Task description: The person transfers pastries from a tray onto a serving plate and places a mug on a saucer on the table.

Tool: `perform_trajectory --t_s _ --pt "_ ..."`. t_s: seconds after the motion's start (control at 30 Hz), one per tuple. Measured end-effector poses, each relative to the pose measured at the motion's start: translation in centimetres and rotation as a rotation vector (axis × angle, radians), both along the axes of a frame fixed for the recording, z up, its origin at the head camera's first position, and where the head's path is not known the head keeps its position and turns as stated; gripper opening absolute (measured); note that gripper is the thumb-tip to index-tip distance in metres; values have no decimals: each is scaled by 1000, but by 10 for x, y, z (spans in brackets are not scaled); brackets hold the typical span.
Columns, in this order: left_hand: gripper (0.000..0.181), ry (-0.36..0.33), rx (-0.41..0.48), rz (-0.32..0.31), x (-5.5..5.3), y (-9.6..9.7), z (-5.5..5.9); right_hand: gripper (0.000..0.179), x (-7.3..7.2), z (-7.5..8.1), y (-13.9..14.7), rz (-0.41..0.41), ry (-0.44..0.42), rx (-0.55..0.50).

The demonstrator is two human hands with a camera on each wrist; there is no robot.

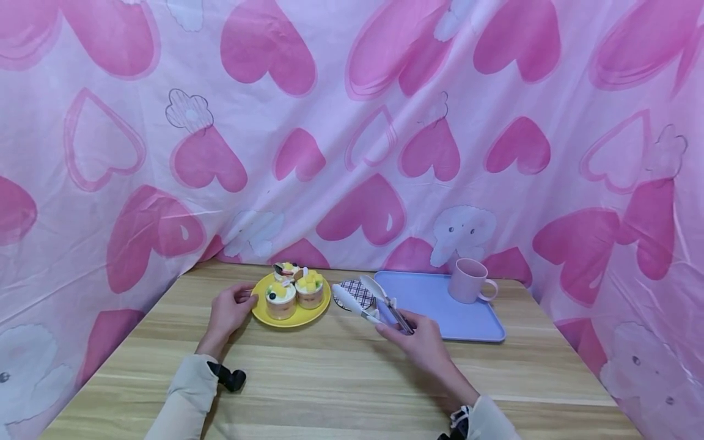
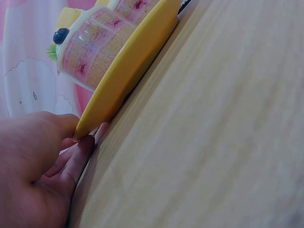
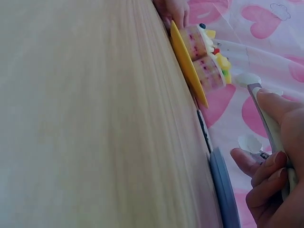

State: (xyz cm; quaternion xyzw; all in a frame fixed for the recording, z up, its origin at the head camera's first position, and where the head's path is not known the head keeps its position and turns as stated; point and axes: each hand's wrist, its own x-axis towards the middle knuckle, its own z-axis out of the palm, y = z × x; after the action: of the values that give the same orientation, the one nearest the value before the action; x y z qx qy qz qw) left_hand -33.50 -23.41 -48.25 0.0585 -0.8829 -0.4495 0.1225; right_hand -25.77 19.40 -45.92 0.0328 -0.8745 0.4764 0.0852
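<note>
My left hand [image 1: 230, 310] pinches the near-left rim of a round yellow plate [image 1: 304, 317]. In the left wrist view the thumb [image 2: 66, 124] lies at the edge of the plate and the other fingers reach beneath it. Three clear cups of layered cake stand on the plate: one topped with mango cubes [image 1: 310, 293], one with a blueberry [image 1: 281, 305], and one behind them [image 1: 285, 269]. My right hand [image 1: 422, 343] grips a pair of tongs [image 1: 353, 302], their pale spoon-shaped ends spread apart, pointing left toward the plate with nothing between them.
Right of the plate, partly behind the tongs, lies a round checked coaster [image 1: 356, 293]. A blue tray [image 1: 419, 286] sits to its right, with a pink mug [image 1: 465, 283] at its far right. A pink heart-patterned curtain [image 1: 341, 159] hangs behind the wooden table [image 1: 297, 379].
</note>
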Motion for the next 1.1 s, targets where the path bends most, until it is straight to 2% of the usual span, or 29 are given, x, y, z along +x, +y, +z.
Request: perform_trajectory --t_s 0.17,0.43,0.73,0.9,1.1 --pt "40 -3 -3 2 1 -1 -1 75 3 -1 8 -37 -36 -3" --pt "40 -8 -2 -2 2 -2 0 80 9 -1 22 -81 -37 45" --pt "40 0 -10 -8 2 -2 0 85 10 0 40 -102 -28 90" --pt "41 -19 -5 -1 2 -1 1 83 11 1 48 -103 -40 85" --pt "41 -5 -6 -9 2 -1 1 79 12 1 57 -107 -36 100"
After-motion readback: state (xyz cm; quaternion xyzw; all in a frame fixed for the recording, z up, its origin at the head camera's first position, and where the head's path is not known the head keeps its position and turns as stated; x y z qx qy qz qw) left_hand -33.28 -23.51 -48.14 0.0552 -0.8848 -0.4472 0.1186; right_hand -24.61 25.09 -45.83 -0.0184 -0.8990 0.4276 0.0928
